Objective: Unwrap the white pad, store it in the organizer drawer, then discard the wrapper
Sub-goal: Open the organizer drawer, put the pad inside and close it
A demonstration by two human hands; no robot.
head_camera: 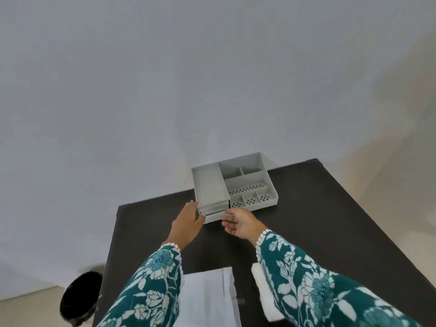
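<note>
A grey organizer [271,185] with several open compartments stands at the far side of the dark table [318,220]. Its lower drawer [213,217] sticks out a little at the front left. My left hand [186,225] lies flat, fingers apart, against the organizer's front left corner. The fingers of my right hand [243,223] pinch the drawer's front at its right end. The white pad [262,291] lies near me on the right, partly hidden under my right sleeve. A flat white wrapper [207,298] lies at the near middle.
A round black bin [80,298] stands on the floor to the left of the table. A plain wall rises behind the organizer. Bare dark tabletop stretches to the right of my hands.
</note>
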